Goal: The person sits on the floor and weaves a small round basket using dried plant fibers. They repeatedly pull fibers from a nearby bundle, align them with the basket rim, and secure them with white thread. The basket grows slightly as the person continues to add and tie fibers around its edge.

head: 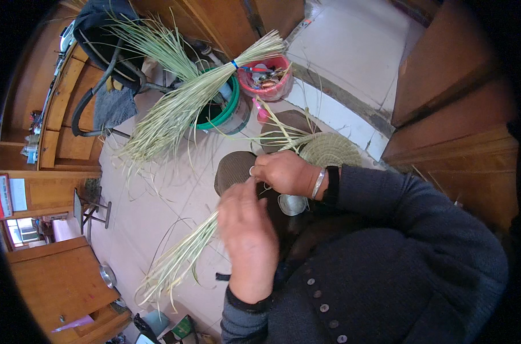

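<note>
My right hand (286, 174), with a silver bracelet at the wrist, has its fingertips pinched on a thin pale strand (267, 186) above my knees. My left hand (248, 236) is motion-blurred, its fingertips close to those of my right; whether it grips the strand is unclear. Just past my right wrist lies a round coiled straw piece (331, 149), partly covered by the hand, with loose straws (286, 133) fanning from its edge. A bundle of pale green straw (183, 256) sticks out beyond my left hand. Below my right hand sits a shiny round object (292, 204), possibly a spool.
A large tied straw bundle (191, 96) leans across a green-rimmed bucket (219, 122). Beside that stands a pink basin (265, 92) of small items. A metal-framed chair (101, 86) is at upper left, a folding stool (90, 208) farther left. Wooden cabinets (454, 163) border the right.
</note>
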The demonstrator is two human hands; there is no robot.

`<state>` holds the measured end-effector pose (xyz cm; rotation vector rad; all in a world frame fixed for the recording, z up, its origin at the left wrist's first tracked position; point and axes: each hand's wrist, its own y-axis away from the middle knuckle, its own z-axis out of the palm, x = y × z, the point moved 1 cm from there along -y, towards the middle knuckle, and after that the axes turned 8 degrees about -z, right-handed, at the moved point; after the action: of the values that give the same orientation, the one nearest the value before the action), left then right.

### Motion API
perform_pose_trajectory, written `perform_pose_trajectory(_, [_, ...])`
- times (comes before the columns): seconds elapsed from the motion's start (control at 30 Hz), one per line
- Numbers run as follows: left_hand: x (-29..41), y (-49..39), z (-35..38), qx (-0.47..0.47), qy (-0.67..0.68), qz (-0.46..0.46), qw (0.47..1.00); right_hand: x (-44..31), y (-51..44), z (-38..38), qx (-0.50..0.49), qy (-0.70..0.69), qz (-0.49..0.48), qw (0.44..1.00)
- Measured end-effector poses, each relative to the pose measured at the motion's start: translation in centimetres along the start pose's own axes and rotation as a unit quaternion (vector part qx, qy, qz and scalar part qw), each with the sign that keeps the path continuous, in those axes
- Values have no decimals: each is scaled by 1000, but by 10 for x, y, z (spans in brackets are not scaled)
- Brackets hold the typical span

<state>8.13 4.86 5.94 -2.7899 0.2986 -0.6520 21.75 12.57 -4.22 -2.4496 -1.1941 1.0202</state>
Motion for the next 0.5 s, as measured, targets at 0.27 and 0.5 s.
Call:
perform_pose_trajectory(0.27, [-59,-45,45,-298,-18,-134,945,-2,1,-6,6,-1,-40,999])
perform_pose_trajectory(0.5, [-65,-44,53,-321,272,-206,884,-15,12,-16,129,-161,18,978])
